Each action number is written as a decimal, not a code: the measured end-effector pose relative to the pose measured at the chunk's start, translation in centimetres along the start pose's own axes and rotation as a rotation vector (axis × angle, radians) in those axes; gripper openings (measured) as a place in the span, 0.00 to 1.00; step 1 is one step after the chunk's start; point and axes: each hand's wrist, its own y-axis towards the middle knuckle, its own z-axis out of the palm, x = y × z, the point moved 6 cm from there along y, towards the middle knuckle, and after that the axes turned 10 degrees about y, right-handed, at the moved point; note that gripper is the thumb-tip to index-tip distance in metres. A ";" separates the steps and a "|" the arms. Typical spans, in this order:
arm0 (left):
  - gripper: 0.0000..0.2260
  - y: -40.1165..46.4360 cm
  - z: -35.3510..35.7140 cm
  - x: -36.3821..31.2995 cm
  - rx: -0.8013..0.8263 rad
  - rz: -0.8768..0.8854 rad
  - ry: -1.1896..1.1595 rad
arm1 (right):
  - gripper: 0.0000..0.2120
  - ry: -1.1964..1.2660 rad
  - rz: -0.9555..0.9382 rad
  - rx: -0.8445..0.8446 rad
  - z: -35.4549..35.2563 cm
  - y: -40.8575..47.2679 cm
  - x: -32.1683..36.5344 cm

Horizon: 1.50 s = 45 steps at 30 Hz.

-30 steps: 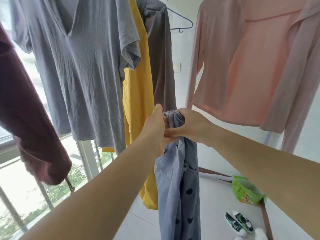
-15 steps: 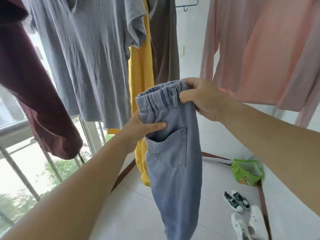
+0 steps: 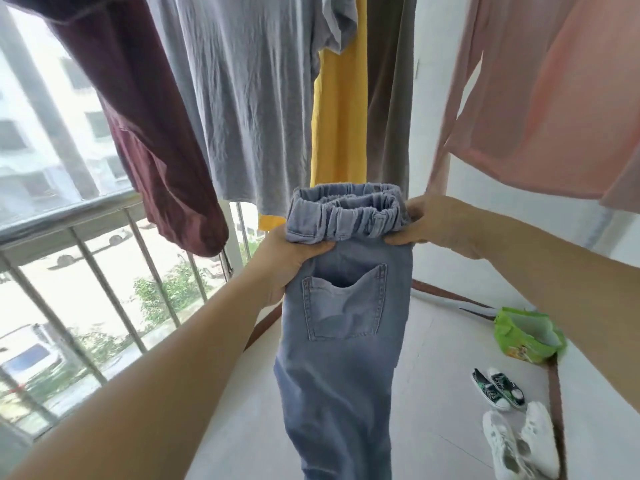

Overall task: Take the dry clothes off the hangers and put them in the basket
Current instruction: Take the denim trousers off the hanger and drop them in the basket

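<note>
We hold up the blue pants (image 3: 341, 341) with both hands. Our left hand (image 3: 287, 263) grips the left end of the stretchy waistband, thumb in front and fingers curled behind. Our right hand (image 3: 440, 225) pinches the right end the same way. The pants hang straight down between our hands, back pocket facing us. Above and behind our fingers hang a gray shirt (image 3: 242, 98), a dark red shirt (image 3: 149, 126), a yellow top (image 3: 341, 109) and a pink top (image 3: 554, 98). On the floor (image 3: 433, 358), down to the right of our right hand, sit a green bag (image 3: 526, 336), white shoes (image 3: 519, 445) and green shoes (image 3: 498, 388).
</note>
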 end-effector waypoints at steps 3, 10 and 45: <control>0.13 -2.1 -3.0 1.5 -0.061 -0.059 0.174 | 0.06 -0.037 -0.027 0.070 3.1 1.0 -0.2; 0.15 -8.9 -9.5 1.8 -0.245 -0.217 0.657 | 0.12 -0.289 -0.170 0.258 10.2 2.2 1.8; 0.07 -45.4 -22.0 -1.4 -1.623 -0.152 0.574 | 0.06 0.585 -0.610 0.743 37.4 -13.1 21.2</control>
